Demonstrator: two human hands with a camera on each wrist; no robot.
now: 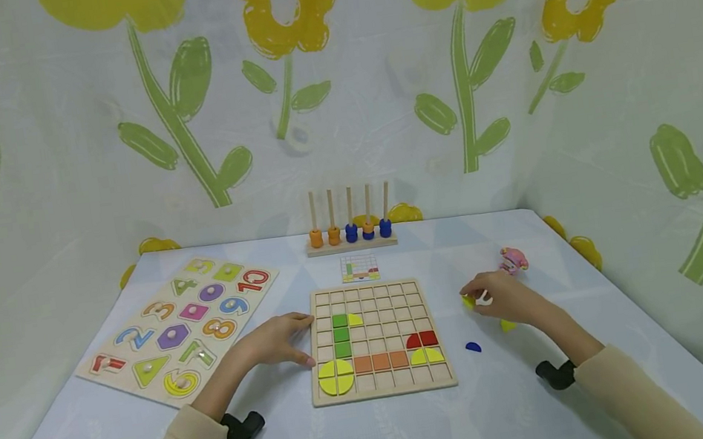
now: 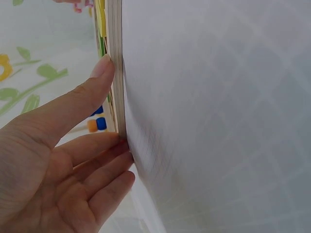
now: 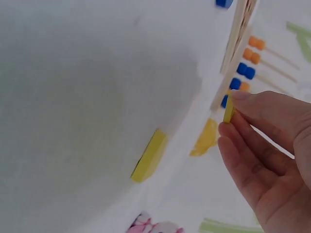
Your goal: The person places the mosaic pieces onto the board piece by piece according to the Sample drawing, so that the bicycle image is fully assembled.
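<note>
My right hand (image 1: 500, 296) pinches a small yellow piece (image 3: 228, 109) between thumb and fingertips, above the table to the right of the board. Another yellow piece (image 1: 508, 325) lies on the table below that hand. A blue half-round piece (image 1: 473, 346) lies between the hand and the board. My left hand (image 1: 279, 340) rests against the left edge of the wooden grid board (image 1: 384, 383), thumb and fingertips touching its side. On the grid sit green squares (image 1: 341, 334), orange squares (image 1: 381, 361), red pieces (image 1: 429, 338) and yellow quarter-round pieces (image 1: 336, 377).
A small pattern card (image 1: 360, 268) lies behind the board. Behind it stands a peg rack (image 1: 352, 245) with orange and blue beads. A number and shape puzzle (image 1: 202, 308) lies at the left. A pink figurine (image 1: 514, 259) is beyond my right hand.
</note>
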